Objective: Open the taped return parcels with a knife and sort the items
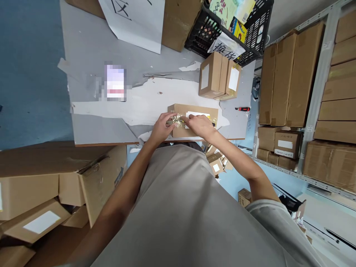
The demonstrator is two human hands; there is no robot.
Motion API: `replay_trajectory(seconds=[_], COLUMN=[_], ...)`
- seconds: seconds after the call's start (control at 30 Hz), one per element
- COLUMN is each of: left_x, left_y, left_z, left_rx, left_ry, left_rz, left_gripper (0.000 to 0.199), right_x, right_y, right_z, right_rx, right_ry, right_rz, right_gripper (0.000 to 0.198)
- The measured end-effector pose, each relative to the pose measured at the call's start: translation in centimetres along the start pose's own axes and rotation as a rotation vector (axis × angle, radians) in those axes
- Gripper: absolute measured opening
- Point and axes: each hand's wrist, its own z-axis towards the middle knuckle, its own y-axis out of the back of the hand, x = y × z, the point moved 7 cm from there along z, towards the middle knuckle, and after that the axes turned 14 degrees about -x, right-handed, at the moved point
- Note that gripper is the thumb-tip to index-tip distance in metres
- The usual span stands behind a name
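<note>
A small brown cardboard box (180,108) lies at the front edge of the table, close to my body. Shiny, wrinkled clear packing tape (178,119) runs across its top, partly over a white label (194,114). My left hand (162,128) is at the box's left end, thumb and fingers closed on the tape. From the right, my right hand (200,125) reaches over the label, its fingers bent together at the tape. The fingertips of both hands are close to each other, and the right hand covers part of the label.
Two taped boxes (213,76) stand behind on the table. A red utility knife (243,109) lies to the right. Further back is a black crate (254,33) of packets. A large open carton (101,178) holds boxes at left; shelving (308,122) stands at right.
</note>
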Motion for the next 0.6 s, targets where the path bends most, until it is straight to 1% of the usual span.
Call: replay_trajectory(seconds=[0.2, 0.3, 0.37, 0.47, 0.53, 0.6], left_x=[0.3, 0.0, -0.1, -0.4, -0.8, -1.3], left_y=[0.1, 0.1, 0.3, 0.4, 0.0, -0.9], left_z=[0.2, 0.1, -0.1, -0.3, -0.5, -0.6], left_rx=[-0.034, -0.028, -0.042, -0.087, -0.115, -0.146], left_ry=[0.003, 0.006, 0.017, 0.043, 0.063, 0.088], left_rz=[0.038, 0.064, 0.082, 0.097, 0.091, 0.09], left_gripper=[0.053, 0.053, 0.053, 0.051, 0.05, 0.046], right_x=[1.6, 0.9, -0.7, -4.3, -6.6, -8.2], right_y=[0.7, 0.6, 0.3, -0.5, -1.2, -2.0], right_z=[1.4, 1.1, 0.2, -1.9, -3.3, -4.2], right_rx=[-0.029, -0.028, -0.002, 0.035, 0.05, 0.062], right_ry=[0.046, 0.044, 0.025, -0.019, -0.041, -0.039], right_rz=[-0.001, -0.002, -0.011, -0.037, -0.046, -0.035], right_gripper=[0.044, 0.041, 0.039, 0.04, 0.042, 0.042])
